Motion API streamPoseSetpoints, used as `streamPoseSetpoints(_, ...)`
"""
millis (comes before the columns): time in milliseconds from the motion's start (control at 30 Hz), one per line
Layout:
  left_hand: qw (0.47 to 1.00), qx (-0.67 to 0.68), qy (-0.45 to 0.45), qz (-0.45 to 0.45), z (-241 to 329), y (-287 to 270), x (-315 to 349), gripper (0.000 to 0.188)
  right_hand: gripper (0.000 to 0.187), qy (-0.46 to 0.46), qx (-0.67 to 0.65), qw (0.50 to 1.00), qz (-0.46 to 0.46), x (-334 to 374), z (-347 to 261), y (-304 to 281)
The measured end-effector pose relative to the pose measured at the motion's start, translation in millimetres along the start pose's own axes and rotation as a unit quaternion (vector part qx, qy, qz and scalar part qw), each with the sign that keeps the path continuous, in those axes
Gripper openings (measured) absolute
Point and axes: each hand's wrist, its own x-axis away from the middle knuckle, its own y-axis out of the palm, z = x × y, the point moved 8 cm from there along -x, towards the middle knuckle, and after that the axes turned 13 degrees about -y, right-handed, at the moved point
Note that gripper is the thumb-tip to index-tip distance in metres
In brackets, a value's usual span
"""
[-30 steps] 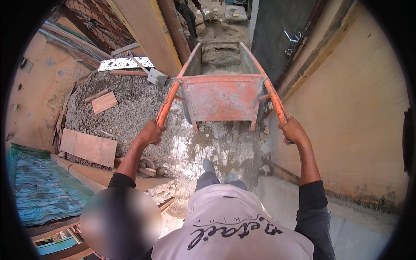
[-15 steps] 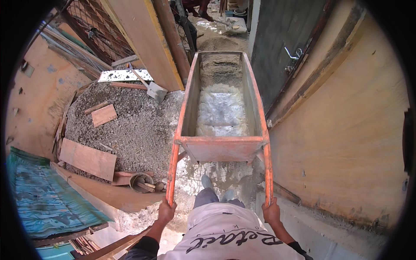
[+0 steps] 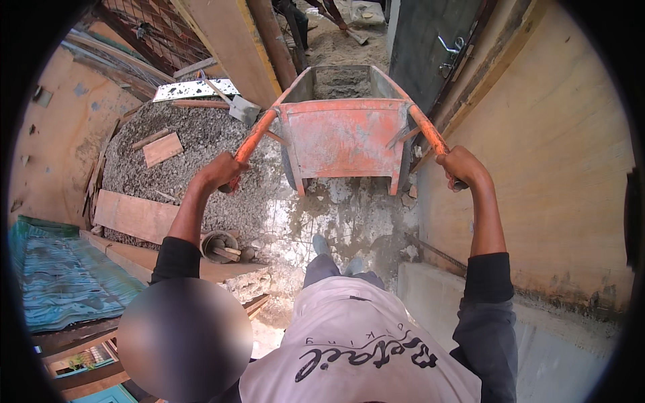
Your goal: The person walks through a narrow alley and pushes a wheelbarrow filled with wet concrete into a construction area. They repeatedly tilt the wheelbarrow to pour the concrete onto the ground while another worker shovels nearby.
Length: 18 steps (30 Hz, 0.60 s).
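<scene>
An orange-red metal wheelbarrow point(image 3: 346, 142) stands in front of me with its near end raised, tilted forward toward the doorway. My left hand point(image 3: 227, 172) is wrapped round the end of its left handle point(image 3: 257, 134). Closed on the right handle point(image 3: 428, 129) is my right hand point(image 3: 461, 168). Both forearms reach forward and up. Over the rim, grey sandy material point(image 3: 339, 84) shows at the far end of the tray; the back panel hides most of its inside.
Beyond the wheelbarrow, a co-worker's hand point(image 3: 339, 22) holds a long-handled tool over sand. Left lies a gravel heap point(image 3: 201, 158) with boards, a shovel point(image 3: 243, 109) and a bucket point(image 3: 220, 246). A dark door point(image 3: 430, 54) and a plywood wall point(image 3: 531, 168) stand close on the right.
Both hands have risen and moved forward with the handles. The wheelbarrow has tipped forward, so its back panel now faces me. Beyond it, the co-worker's tool has shifted.
</scene>
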Motion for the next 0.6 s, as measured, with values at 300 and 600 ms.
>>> streamPoseSetpoints(300, 0.980, 0.158, -0.104, 0.060, -125, 137, 55, 0.039, 0.050, 0.083, -0.014, 0.996, 0.039, 125, 102, 103)
streamPoseSetpoints(600, 0.995, 0.088, -0.024, 0.044, -115, 143, 37, 0.051, 0.051, -0.002, 0.133, 0.989, 0.061, 107, 95, 62)
